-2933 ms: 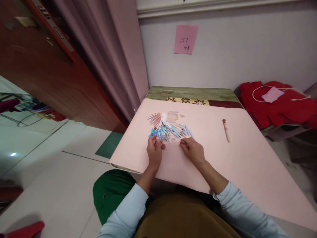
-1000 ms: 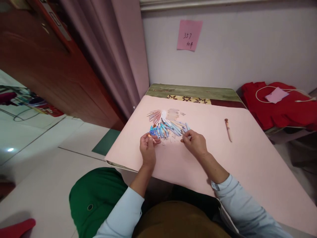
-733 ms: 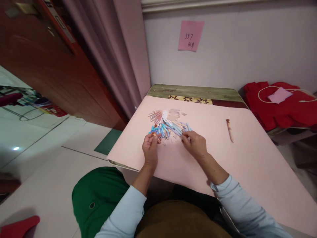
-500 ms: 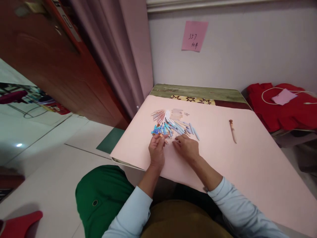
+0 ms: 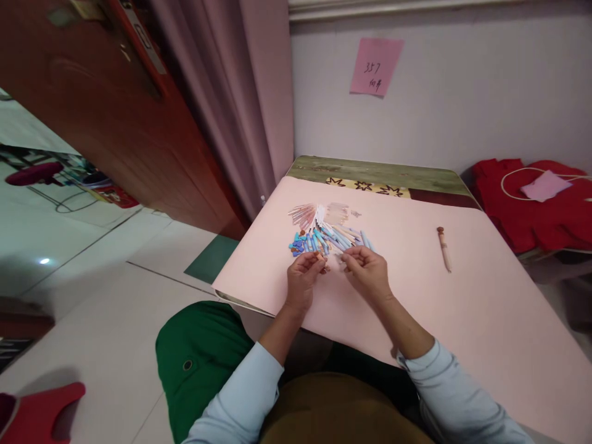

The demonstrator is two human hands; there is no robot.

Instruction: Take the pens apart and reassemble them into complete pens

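A heap of pen parts (image 5: 324,231), blue, white and pinkish barrels and caps, lies on the pink table cover (image 5: 416,290). My left hand (image 5: 303,280) is raised just in front of the heap, fingers pinched on a small orange-tipped piece. My right hand (image 5: 367,271) is close beside it, fingertips pinched on a small pale piece. The two hands nearly meet at the fingertips. What exactly each piece is stays too small to tell.
A single assembled pen (image 5: 444,248) lies alone to the right. Red cloth with a white cable (image 5: 531,197) is piled beyond the right edge. A green stool (image 5: 198,364) stands at the left, curtain (image 5: 240,105) and wooden door (image 5: 92,105) behind.
Both hands lifted off the heap and came together in front of it, each pinching a small piece. The view shifted slightly to the left.
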